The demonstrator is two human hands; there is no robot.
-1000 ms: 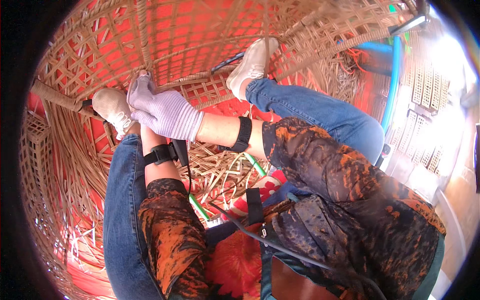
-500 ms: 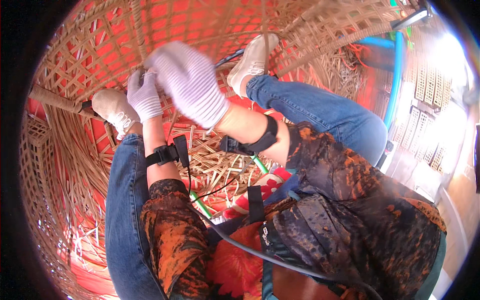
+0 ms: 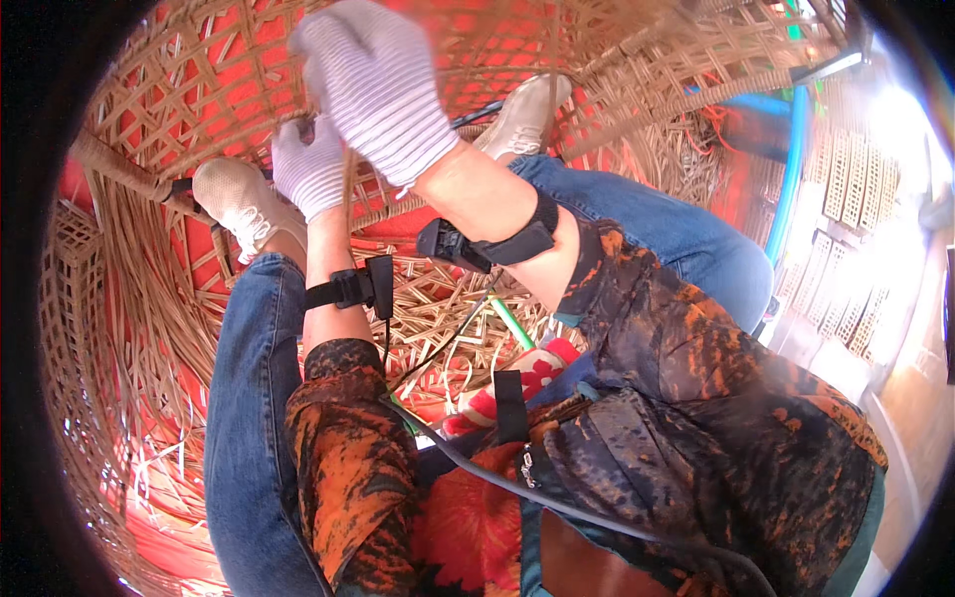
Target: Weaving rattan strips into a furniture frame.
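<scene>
My left hand [image 3: 310, 167], in a white and lilac striped glove, is closed at a wrapped rod along the edge of a woven rattan lattice panel [image 3: 174, 104]. Its fingertips are partly hidden behind my other glove. Higher and slightly to the right, my right hand [image 3: 378, 90], gloved alike, is raised with its fingers curled in. A thin brown rattan strip [image 3: 349, 181] runs down from below the right hand, past the left wrist. The exact grip on the strip is hidden by the glove.
Loose rattan strips [image 3: 164, 289] lie heaped on the red floor covering at the left and between my legs. A woven basket-like piece [image 3: 70, 259] stands at the far left. My shoes [image 3: 239, 199] rest by the panel. A blue tube [image 3: 793, 169] and stacked crates [image 3: 856, 164] are at the right.
My right hand has risen up and away from me. My left hand has shifted slightly to the right in the view, still at the panel's edge.
</scene>
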